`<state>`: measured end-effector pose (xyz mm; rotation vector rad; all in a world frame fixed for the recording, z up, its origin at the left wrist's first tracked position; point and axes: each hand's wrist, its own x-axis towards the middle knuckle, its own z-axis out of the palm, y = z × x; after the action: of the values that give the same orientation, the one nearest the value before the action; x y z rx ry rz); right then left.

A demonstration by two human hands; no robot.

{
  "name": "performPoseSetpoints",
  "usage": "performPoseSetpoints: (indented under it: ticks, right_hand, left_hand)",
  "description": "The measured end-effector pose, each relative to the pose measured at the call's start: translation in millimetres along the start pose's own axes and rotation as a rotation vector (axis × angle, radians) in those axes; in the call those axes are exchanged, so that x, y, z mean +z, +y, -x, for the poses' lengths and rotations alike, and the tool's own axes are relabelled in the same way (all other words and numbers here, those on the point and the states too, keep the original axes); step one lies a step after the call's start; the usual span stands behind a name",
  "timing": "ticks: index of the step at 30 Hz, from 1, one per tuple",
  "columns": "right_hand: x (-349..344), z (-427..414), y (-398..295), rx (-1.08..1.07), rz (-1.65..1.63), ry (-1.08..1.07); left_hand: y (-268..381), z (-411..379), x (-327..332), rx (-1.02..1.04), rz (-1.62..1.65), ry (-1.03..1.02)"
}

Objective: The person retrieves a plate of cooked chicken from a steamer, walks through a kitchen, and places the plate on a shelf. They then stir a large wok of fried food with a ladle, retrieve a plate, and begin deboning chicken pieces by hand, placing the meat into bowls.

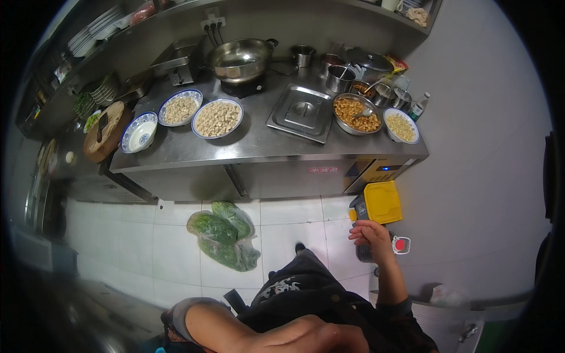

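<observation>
My right hand (371, 237) is raised at the right, fingers slightly bent and pointing left, with nothing in it. In the picture it lies just below a bin with a yellow lid (383, 202) and in front of a dark container by the wall. My left forearm crosses my body at the bottom, and my left hand (329, 339) shows its back close to the camera; its fingers are hidden. Beyond stands a steel counter (260, 148) with two patterned bowls of pale cubes (218, 118) (180, 109), an empty-looking bowl (139, 133) and a lidded steel pan (302, 113).
Green vegetables in clear plastic bags (225, 236) lie on the tiled floor. On the counter are a large steel pot (242, 61), a bowl of browned pieces (355, 115), a bowl of chopped pale pieces (401, 127) and a cleaver (102, 127) on a round wooden block (112, 115).
</observation>
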<state>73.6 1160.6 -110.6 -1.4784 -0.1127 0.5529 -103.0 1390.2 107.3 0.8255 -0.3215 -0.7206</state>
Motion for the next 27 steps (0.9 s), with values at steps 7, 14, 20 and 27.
performPoseSetpoints:
  ticks: [7, 14, 20, 27]
  right_hand:
    - [32.0, -114.5, -18.1, -0.035, 0.032, -0.084]
    - [36.5, -247.7, -50.4, -0.042, -0.038, -0.172]
    - [5.7, -338.2, -83.7, -0.072, -0.053, -0.168]
    - [6.1, -380.8, -83.3, 0.026, -0.025, -0.102]
  left_hand:
    - [53.6, -29.1, -68.5, -0.080, 0.099, 0.034]
    - [125.4, -97.2, -129.9, 0.045, 0.089, 0.094]
    - [189.3, -145.4, -188.5, 0.075, 0.006, 0.042]
    - [238.4, -176.8, -245.6, 0.359, -0.013, -0.023]
